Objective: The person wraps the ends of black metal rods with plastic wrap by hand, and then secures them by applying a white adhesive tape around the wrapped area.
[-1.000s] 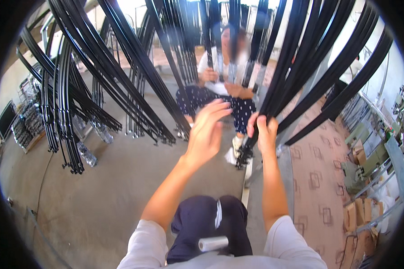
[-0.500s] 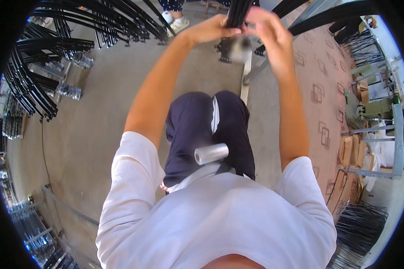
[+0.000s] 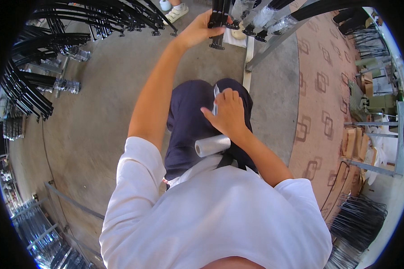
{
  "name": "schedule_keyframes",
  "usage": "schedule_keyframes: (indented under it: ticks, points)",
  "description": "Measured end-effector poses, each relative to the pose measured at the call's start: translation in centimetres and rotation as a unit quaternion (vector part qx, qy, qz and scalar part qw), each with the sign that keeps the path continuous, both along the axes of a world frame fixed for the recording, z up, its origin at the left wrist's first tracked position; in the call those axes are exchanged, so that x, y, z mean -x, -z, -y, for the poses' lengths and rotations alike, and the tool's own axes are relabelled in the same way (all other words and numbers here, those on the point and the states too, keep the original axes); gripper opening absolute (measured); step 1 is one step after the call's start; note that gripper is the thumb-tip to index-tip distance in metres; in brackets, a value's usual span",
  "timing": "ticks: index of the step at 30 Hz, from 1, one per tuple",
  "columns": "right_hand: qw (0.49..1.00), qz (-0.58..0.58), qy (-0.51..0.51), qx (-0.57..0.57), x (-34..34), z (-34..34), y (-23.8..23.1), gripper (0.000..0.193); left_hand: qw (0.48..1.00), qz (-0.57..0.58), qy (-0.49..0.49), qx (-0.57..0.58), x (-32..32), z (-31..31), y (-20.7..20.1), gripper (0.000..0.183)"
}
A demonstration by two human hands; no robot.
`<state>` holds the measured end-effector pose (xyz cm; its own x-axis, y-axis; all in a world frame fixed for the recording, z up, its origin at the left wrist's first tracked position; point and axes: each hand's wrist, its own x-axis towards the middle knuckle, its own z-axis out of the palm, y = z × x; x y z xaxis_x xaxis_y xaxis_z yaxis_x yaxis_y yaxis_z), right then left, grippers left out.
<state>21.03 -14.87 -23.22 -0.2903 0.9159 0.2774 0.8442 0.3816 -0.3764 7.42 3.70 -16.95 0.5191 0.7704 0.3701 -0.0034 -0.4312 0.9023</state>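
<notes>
At top centre, the bundle of long, slim black rods runs nearly vertically, tips pointing toward the lower edge, gripped by the left hand. The right hand has left it, now spread loosely over dark trousers mid-frame.

a bundle of slim black rods was held in the left hand; it ran down from the view's upper edge, its lower ends, fitted with small dark end pieces, showing below the grip. a narrow white strip lay lengthwise on the lap, partly covered by the right hand; contact could not be confirmed. a roll of clear film lay on its side, its hollow core facing left.
</notes>
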Motion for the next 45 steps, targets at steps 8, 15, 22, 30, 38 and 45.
schedule_keyframes:
  ticks: [8, 15, 22, 30, 38, 45]
  points:
    - [0.983, -0.011, -0.07, -0.17, -1.0, 0.1, 2.9, 0.015, 0.995, -0.007, 0.089, 0.05, 1.5, -0.8, -0.3, 0.051]
    - [0.984, -0.095, -0.139, 0.063, -1.9, -0.2, 3.6, 0.01, 0.975, 0.132, 0.073, 0.164, 1.2, -0.4, 0.9, 0.052]
    - [0.573, -0.699, -0.105, 0.414, -4.9, -2.0, -0.1, 0.028, 0.965, 0.176, 0.062, 0.185, 0.0, -0.4, 1.3, 0.048]
    - [0.912, -0.328, -0.069, 0.238, -7.5, -13.1, -3.5, 0.031, 0.965, 0.195, 0.066, 0.163, -0.3, -1.4, 2.8, 0.049]
    - [0.943, -0.327, 0.03, -0.064, -3.2, -18.7, -1.7, 0.012, 0.979, 0.117, 0.055, 0.159, -0.2, -2.3, 3.5, 0.06]
    - [0.915, -0.401, -0.007, -0.049, -2.4, -18.9, -1.1, 0.006, 0.966, 0.19, -0.001, 0.176, 0.9, -3.1, 6.0, 0.039]
